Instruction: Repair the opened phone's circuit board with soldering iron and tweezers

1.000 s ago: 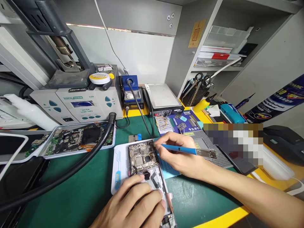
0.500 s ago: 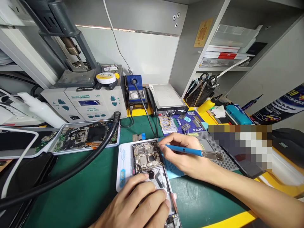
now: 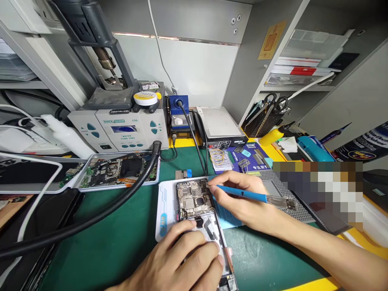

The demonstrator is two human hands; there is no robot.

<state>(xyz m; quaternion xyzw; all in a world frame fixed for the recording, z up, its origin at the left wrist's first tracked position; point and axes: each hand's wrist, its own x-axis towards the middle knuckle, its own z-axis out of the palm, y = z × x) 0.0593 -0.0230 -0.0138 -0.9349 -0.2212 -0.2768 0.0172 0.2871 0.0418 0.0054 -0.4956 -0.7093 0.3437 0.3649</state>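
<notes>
An opened smartphone [image 3: 209, 230] lies on a white and light-blue pad, its logic board [image 3: 194, 198] exposed at the far end. My left hand [image 3: 188, 258] is curled over the phone's lower half and holds it, hiding part of the frame. Between the thumb and fingers of my right hand [image 3: 239, 194] is a blue-handled tool [image 3: 251, 194] with a clear sleeve and a brush-like rear end. Its front end is at the board's upper right corner; the tip is too small to make out.
A hot-air station [image 3: 121, 129] stands at the back left, its thick black hose [image 3: 100, 216] crossing the mat. Beside it are a soldering iron stand [image 3: 178, 113] and a metal heating plate [image 3: 218, 125]. Another opened device [image 3: 121, 171] lies left; a dark screen panel [image 3: 318, 202] lies right.
The whole scene has shifted slightly right in view as the camera moved. Both hands keep nearly the same places on the phone, and the blue-handled tool stays at the board's corner.
</notes>
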